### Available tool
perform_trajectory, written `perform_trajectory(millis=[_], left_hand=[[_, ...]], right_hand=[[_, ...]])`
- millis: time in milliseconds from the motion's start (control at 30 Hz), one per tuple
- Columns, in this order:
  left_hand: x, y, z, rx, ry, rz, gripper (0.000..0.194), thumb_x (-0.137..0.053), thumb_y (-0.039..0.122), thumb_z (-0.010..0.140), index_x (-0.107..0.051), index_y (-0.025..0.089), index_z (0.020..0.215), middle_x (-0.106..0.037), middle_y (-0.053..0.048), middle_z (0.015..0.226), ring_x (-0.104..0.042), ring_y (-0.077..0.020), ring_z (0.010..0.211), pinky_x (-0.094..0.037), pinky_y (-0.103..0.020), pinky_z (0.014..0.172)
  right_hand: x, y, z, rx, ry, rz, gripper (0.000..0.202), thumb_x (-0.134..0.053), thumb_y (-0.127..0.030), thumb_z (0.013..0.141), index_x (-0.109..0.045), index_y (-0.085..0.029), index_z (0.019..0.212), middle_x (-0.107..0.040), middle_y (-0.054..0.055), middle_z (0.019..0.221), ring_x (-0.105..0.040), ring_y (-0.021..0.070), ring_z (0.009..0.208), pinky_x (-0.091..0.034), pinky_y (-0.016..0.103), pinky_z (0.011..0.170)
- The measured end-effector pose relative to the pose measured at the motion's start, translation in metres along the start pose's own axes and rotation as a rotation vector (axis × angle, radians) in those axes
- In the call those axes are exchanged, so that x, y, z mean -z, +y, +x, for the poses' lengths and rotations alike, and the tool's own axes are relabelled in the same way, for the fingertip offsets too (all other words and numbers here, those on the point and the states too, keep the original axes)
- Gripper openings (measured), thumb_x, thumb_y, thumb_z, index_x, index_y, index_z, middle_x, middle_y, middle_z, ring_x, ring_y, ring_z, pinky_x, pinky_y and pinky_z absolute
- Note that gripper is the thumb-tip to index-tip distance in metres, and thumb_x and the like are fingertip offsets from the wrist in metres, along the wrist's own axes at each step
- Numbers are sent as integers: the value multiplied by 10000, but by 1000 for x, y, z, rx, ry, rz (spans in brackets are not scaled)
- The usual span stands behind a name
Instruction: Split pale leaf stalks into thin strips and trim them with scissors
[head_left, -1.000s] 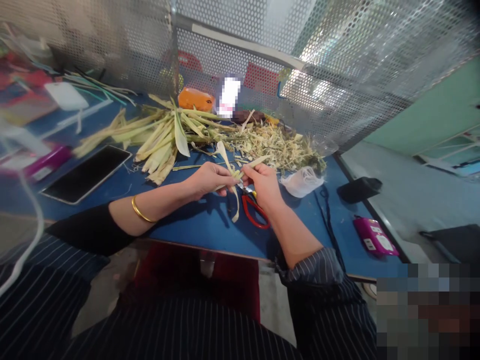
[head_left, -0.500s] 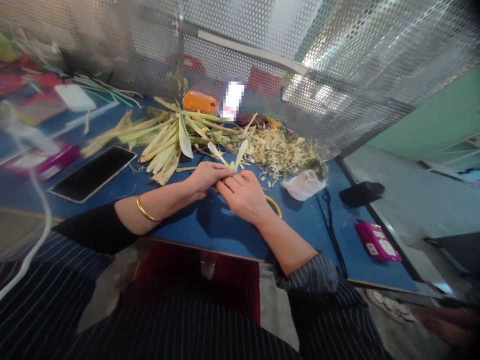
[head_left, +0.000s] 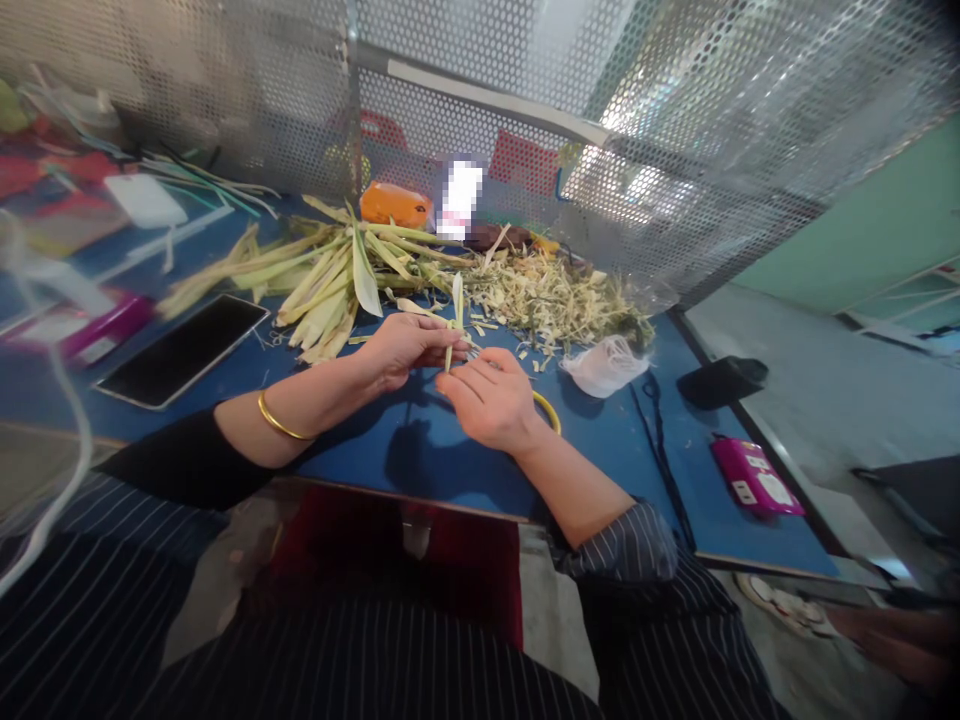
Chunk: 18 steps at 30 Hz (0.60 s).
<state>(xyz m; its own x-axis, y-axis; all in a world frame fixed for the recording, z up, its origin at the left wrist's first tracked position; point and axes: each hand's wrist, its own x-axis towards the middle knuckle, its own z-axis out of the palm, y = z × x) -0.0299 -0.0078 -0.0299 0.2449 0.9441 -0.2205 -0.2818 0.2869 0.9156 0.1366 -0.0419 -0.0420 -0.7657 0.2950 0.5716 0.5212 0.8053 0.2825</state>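
Over the near part of the blue table (head_left: 352, 440), my left hand (head_left: 405, 350) pinches a small folded piece of pale green leaf strip (head_left: 457, 300), its ends sticking up and to the left. My right hand (head_left: 491, 400) is closed close beside it, with the thumb and fingers at the strip's lower end. Something thin and shiny shows between the hands, too small to name. A yellow loop (head_left: 551, 410) lies on the table, partly hidden by my right hand. Beyond my hands are a bundle of long dried leaves (head_left: 322, 290) and a heap of leaf scraps (head_left: 555, 300).
A dark-screened tablet or phone (head_left: 184, 350) lies at left, near a purple pack (head_left: 112, 325). White string (head_left: 607, 365) and a black cord (head_left: 660, 450) are at right, with another purple pack (head_left: 757, 475) and a black object (head_left: 724, 382). Perforated metal panels (head_left: 480, 110) stand behind.
My hands have drawn slightly apart and the right has turned and lowered a little. The leaf strip has tilted more upright, with its lower end now showing between my hands.
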Motion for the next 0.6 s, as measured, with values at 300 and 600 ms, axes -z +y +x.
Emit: perform_trajectory(millis=[300,600], left_hand=[[-5,0,-3,-9,66,-59,34,-713,101,750,-682,96,763,-714,-59,689,-685,-130,630,-565,-250,692],[4,8,3,10,-27,7,275,-616,323,865,-677,81,751,-727,-131,756,-693,-145,656,-545,-233,653]], right_hand=[[5,-7,-2,173,-6,71,218,-437,-206,958,-640,-255,1019,-702,8,878,-587,145,773,-411,343,799],[6,17,1,-622,192,234,259,-565,-418,892,-616,-195,1014,-680,80,896,-616,209,858,-429,347,788]])
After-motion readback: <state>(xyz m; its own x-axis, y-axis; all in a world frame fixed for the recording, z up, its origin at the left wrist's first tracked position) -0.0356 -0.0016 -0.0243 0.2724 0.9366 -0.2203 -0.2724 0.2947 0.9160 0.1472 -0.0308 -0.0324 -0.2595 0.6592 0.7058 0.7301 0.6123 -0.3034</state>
